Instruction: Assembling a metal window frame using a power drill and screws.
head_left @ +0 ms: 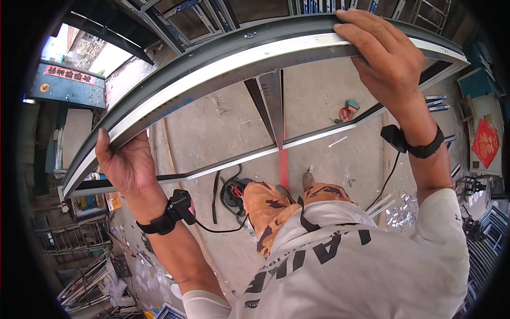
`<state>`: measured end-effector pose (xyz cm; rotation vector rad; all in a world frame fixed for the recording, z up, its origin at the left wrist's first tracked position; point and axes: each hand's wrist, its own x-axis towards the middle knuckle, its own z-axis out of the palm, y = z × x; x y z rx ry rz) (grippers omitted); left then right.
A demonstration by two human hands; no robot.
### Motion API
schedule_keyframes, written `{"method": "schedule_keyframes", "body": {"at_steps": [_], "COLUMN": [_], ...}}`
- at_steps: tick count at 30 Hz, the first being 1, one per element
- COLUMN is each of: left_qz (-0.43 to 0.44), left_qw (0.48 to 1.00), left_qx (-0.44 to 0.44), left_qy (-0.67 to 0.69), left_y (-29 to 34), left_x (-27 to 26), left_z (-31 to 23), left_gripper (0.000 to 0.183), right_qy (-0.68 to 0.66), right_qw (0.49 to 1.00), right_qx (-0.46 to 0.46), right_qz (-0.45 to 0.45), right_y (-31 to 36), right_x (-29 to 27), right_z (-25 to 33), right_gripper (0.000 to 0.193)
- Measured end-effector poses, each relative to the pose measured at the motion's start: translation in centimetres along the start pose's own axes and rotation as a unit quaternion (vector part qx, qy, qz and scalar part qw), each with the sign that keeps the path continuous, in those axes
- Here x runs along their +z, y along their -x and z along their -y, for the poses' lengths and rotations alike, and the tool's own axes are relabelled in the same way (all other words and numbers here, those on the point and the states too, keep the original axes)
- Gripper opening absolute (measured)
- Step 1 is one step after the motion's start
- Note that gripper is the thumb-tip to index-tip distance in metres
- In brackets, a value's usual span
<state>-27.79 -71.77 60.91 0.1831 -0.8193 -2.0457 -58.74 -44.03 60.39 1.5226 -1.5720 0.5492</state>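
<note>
A large metal window frame (228, 57), dark grey with a white strip, spans the view in front of me, raised above the floor. A dark crossbar (270, 103) divides its opening. My left hand (130, 166) grips the frame near its left end, thumb on the outer side and fingers curled beneath the rail. Higher up on the right, my right hand (387, 52) is hooked over the top rail, its fingers lying across the upper edge. Black straps with small devices circle both wrists.
A red and green tool (348, 110) lies on the concrete floor beyond the frame. Near my feet is a black round object with a strap (232, 192). Metal scraps (402, 213) are heaped at right. Stacked frames (491, 228) and a blue door (66, 87) stand around.
</note>
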Motion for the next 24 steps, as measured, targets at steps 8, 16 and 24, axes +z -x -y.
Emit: {"method": "schedule_keyframes", "body": {"at_steps": [8,16,24], "left_qz": [-0.001,-0.051,-0.057], "left_qw": [1.0,0.997,0.998], "left_qx": [0.015,-0.034,-0.032], "left_qy": [-0.019,0.041,0.01], "left_y": [-14.0,-29.6,-44.0], "left_x": [-7.1,-14.0,-16.2], "left_z": [-1.3,-3.3,-3.0], "left_gripper": [0.049,0.055,0.056], "right_qy": [0.009,0.026,0.025], "right_qw": [0.999,0.999,0.997], "right_qx": [0.021,0.015,0.034], "right_qz": [0.025,-0.023,-0.06], "right_y": [-7.2,-14.6,-19.1], "right_x": [12.1,24.5,34.7], "right_z": [-0.6,-2.4,-7.0], "right_gripper": [0.039,0.026,0.021]}}
